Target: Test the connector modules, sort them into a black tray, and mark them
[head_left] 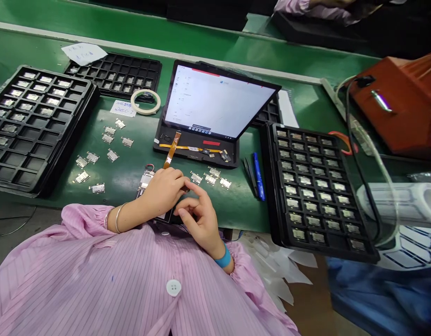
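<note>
My left hand [168, 189] lies over a small device with a circuit board [145, 179], its fingers curled together and their tips mostly hidden. What they press or pinch, if anything, does not show. Close on its right is my right hand [201, 214], fingers bent but apart, the index fingertip at my left fingertips. An orange flex cable [171, 150] runs from the device's far end up to the tablet-like screen [215, 102], which is lit and leans in a black tray [198, 156]. Several small metal-shielded boards [210, 178] lie just beyond my right hand.
Black trays of boards stand at left [37, 126] and right [316, 186], with another tray [145, 70] behind. More loose boards [112, 155] lie left. Near the right tray are tweezers [249, 175] and a blue pen [258, 177]. A tape roll [145, 111] lies behind.
</note>
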`<state>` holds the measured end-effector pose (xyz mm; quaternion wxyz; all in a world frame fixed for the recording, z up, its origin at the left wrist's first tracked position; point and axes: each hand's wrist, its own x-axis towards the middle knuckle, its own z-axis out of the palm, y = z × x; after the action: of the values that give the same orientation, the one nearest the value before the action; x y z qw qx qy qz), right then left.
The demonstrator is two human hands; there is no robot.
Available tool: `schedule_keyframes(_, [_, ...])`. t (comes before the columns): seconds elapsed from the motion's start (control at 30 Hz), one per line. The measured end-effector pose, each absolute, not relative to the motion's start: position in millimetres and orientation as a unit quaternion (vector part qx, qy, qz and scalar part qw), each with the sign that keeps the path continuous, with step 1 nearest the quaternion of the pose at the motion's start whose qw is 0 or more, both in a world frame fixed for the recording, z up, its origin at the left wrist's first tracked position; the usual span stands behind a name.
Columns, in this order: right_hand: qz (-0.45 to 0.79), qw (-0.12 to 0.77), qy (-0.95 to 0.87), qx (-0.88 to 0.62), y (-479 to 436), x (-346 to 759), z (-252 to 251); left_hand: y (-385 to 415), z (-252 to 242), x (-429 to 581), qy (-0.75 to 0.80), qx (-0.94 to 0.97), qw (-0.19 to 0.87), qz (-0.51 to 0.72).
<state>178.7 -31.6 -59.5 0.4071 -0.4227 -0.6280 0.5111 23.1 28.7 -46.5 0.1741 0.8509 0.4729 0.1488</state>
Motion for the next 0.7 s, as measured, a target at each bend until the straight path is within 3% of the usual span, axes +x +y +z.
schedule_keyframes(0.1, [0.482,0.401,-0.652,-0.426,-29.2,180.2,-59.5,28.6,-43.8,23.0,0.47,0.852,0.181,0.142])
schedule_keyframes(0.3, [0.276,0.441,-0.579,-0.628,-9.5,186.3,-71.8,28.8,-42.8,23.9,0.468,0.854,0.178,0.138])
schedule_keyframes(0.63, [0.344,0.413,-0.577,-0.615,-4.9,190.8,-71.7,11.7,-43.2,2.1,0.471,0.854,0.141,0.168])
schedule_keyframes(0.7, [0.426,0.413,-0.551,-0.587,-8.0,191.4,-66.9,6.9,-49.7,-6.9,0.464,0.857,0.123,0.187])
